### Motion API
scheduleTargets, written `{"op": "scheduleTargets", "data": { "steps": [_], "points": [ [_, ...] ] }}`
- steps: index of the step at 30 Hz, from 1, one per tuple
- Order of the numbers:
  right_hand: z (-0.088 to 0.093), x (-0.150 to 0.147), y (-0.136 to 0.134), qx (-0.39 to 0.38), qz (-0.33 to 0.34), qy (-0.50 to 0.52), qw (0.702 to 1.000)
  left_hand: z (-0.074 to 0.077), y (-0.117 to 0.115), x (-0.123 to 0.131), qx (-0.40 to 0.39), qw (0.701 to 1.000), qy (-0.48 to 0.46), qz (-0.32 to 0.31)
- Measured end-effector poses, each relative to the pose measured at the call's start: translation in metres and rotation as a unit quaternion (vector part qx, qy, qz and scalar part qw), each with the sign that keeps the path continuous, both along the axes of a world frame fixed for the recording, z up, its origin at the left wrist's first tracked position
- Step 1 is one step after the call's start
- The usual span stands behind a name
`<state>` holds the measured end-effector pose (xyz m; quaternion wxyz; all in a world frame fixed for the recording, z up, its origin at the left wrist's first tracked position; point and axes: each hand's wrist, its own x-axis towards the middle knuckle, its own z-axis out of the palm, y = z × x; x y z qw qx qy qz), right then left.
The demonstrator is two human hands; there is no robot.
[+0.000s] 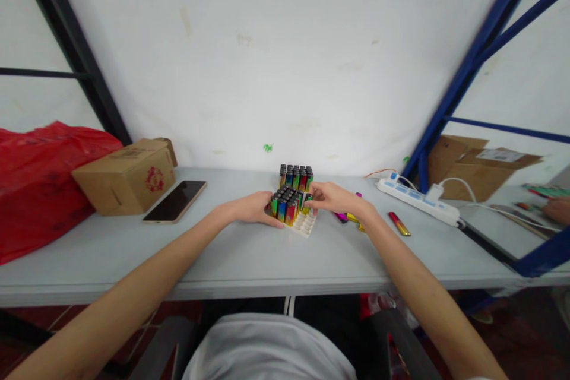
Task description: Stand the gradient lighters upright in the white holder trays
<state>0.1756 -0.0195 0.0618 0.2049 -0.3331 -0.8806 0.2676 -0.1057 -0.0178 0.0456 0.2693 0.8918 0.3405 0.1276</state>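
Observation:
A white plastic tray (304,224) with round holes sits on the table, its left part filled with upright lighters (282,208) in shiny mixed colours with black tops. My left hand (256,209) is curved around the left side of this block, thumb in front and the other fingers hidden behind. At the right side of the block, my right hand (328,196) pinches a green-and-yellow lighter (307,204) over the tray. Behind stands a second group of upright lighters (296,176). Several loose purple and yellow lighters (341,217) lie beside my right wrist, partly covered.
A red-and-yellow lighter (399,224) lies farther right, near a white power strip (418,198). To the left are a phone (176,202), a cardboard box (127,177) and a red bag (48,181). Blue shelf posts (472,71) rise at right; another person's hand (557,210) shows beyond.

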Motion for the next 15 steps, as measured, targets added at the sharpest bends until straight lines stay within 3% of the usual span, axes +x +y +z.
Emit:
{"op": "scheduleTargets", "data": {
  "steps": [4,7,10,15],
  "points": [
    [0.003,0.014,0.006,0.013,-0.008,-0.018,1.0,-0.001,0.001,-0.001,0.013,1.0,0.007,0.005],
    [0.003,0.036,0.015,0.053,-0.091,-0.059,0.993,-0.002,0.002,-0.001,0.014,1.0,0.012,0.002],
    [0.001,0.053,0.023,0.057,-0.172,-0.166,0.969,-0.002,0.002,-0.001,0.007,1.0,0.015,0.002],
    [-0.002,0.048,0.021,0.003,-0.163,-0.276,0.947,-0.002,0.003,-0.001,0.012,1.0,0.02,0.006]
  ]
}}
